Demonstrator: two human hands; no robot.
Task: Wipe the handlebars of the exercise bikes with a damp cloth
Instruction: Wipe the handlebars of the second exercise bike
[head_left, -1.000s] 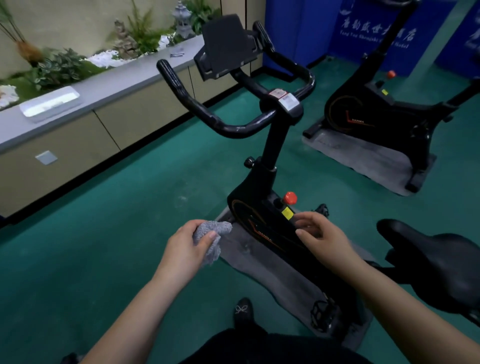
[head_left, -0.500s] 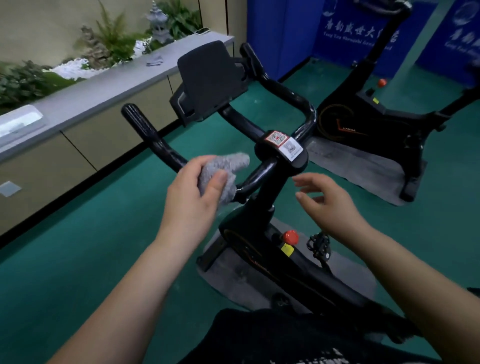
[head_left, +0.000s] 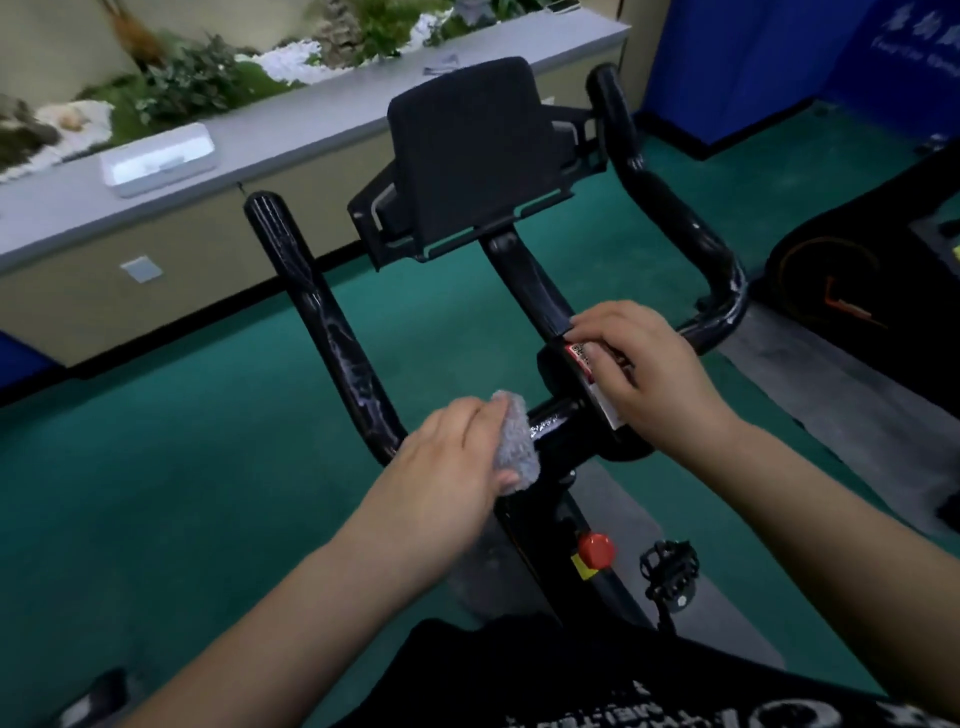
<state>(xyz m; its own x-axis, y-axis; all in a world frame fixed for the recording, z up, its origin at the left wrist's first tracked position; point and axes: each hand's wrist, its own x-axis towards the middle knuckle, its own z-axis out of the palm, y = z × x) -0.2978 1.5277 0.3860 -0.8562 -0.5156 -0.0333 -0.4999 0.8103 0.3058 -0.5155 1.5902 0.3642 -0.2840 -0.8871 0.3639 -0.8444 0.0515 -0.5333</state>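
Right in the middle of the black handlebars sits a white sticker with a red top and a small square code on it; the print is too blurry to read. White letters on the person's black shirt at the bottom cannot be read either, and the same goes for the white writing on the blue wall at the top right.

The left hand holds a gray cloth. Its fingers curl around the cloth and press it on the low bar of the handlebars, just left of the middle post. The bar beside the cloth looks shiny and wet.

The right hand rests on the middle of the handlebars, partly over the sticker. Its fingers are bent over the clamp and point left.

A black screen holder stands above the bars. A red knob and a pedal show below. A gray surface with plants runs along the wall, above the green floor.
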